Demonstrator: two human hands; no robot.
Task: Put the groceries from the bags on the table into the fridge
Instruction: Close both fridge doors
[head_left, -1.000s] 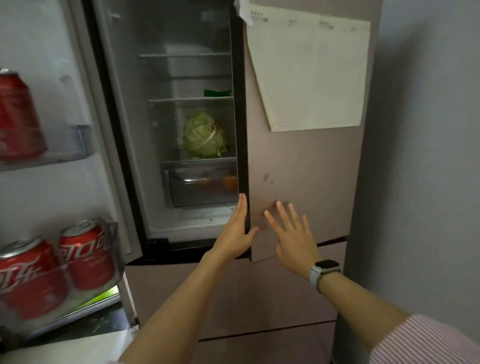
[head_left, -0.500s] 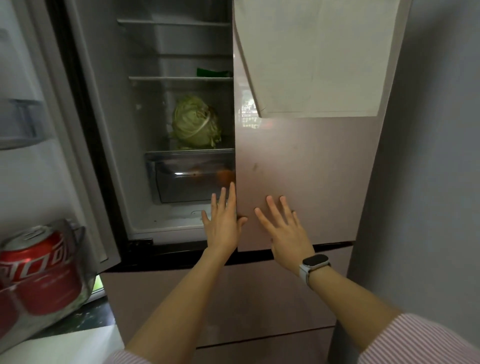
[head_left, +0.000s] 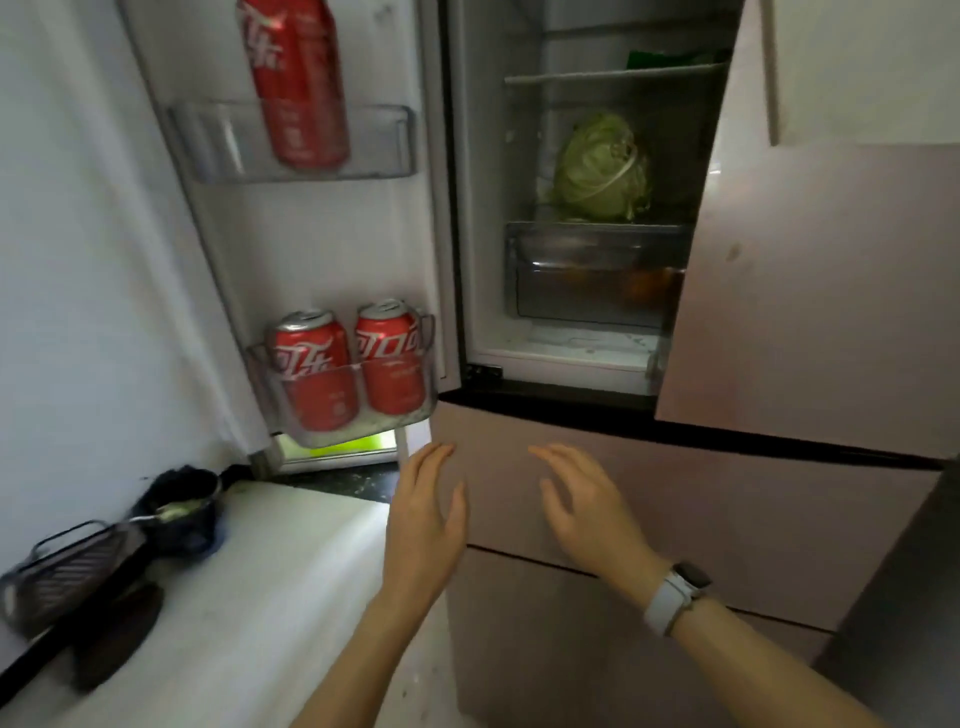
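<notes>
The pink fridge (head_left: 810, 312) fills the view, its left door (head_left: 311, 249) swung wide and its right door nearly shut. Inside, a green cabbage (head_left: 600, 169) rests above a clear crisper drawer (head_left: 587, 275) holding something orange. Two red cola cans (head_left: 353, 364) stand in the lower door bin and a third can (head_left: 298, 83) in the upper one. My left hand (head_left: 426, 514) and my right hand (head_left: 587, 509), a watch on its wrist, hover open and empty before the lower drawer front (head_left: 727, 499).
A white counter (head_left: 249, 597) runs along the left below the open door. On it sit a dark pot (head_left: 182, 509) with something pale inside and a black wire rack (head_left: 67, 571). A paper sheet (head_left: 872, 67) hangs on the right door.
Both hands have left the right door's edge and dropped in front of the lower drawer. The view has swung left and down, bringing the counter and door bins into sight.
</notes>
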